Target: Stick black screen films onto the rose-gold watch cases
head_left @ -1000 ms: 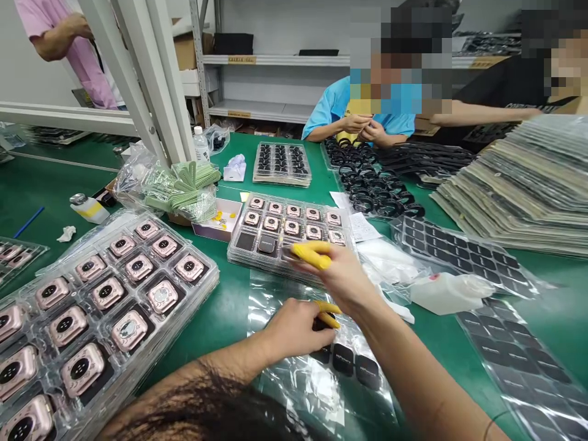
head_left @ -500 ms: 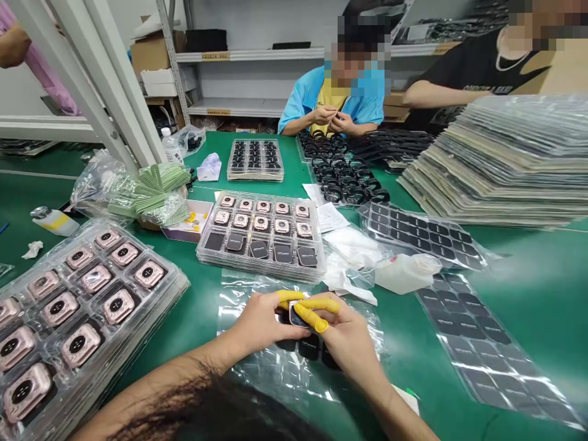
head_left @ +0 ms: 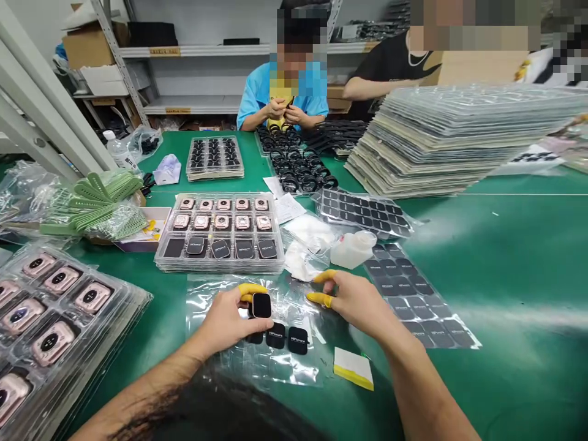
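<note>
Over green tabletop (head_left: 514,257), left grip (head_left: 226,313) pinches watch (head_left: 261,305) between thumb and fingers.

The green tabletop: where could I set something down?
The widest bare patch lies right of the clear sheet of dark squares, in front of the tall pale stack of thin trays. Crowded: the left side, with clear trays of pink watches and green straps, and around the left hand.

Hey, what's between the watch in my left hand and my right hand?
In the head view, only the clear plastic sheet shows across the gap between the watch and your right hand.
</note>
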Motion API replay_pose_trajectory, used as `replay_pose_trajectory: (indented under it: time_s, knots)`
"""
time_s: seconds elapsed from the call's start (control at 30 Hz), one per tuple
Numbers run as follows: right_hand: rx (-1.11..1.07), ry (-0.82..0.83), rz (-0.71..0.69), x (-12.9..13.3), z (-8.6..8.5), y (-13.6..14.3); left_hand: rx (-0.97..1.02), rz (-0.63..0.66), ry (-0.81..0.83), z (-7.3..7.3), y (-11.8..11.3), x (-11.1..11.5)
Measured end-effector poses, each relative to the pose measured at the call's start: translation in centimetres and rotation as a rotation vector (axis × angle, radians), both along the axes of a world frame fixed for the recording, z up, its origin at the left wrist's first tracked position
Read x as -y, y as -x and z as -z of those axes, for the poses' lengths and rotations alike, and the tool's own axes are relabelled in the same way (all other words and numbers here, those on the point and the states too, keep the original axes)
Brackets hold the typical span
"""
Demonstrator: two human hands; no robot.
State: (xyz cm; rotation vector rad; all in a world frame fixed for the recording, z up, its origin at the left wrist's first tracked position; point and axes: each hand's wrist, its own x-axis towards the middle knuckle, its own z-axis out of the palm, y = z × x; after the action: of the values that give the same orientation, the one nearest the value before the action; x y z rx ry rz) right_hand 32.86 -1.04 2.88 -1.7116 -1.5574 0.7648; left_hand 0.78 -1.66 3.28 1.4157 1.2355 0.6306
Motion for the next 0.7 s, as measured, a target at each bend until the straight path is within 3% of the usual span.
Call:
replay_pose_trajectory:
  time_s: [0.13, 0.23, 0.37, 0.47, 0.53, 0.7]
  knots:
    - [0.207, -0.154, -0.018, -0.8, 1.1, 0.6, 0.031, 0.003, -0.009, -0.4, -0.1, 0.1]
    - [0.300, -0.165, -0.066, -1.1, 1.7, 1.1, 0.035, 0.007, -0.008, -0.4, -0.1, 0.1]
    - [0.197, -0.403, -0.115, -0.3, 1.3, 2.4, 0.039, 0.013, -0.008, 0.0, 0.0, 0.1]
    - [0.039, -0.561, -0.336, 0.6, 1.0, 5.3, 0.063, 0.027, -0.032, 0.4, 0.1, 0.1]
    - [0.062, -0.594, -0.497, 0.9, 1.2, 7.3, 0.066, 0.032, -0.050, 0.7, 0.1, 0.2]
    - [0.139, -0.624, -0.644, 1.1, 2.1, 8.7, 0.009, 0.012, -0.084, 1.0, 0.1, 0.3]
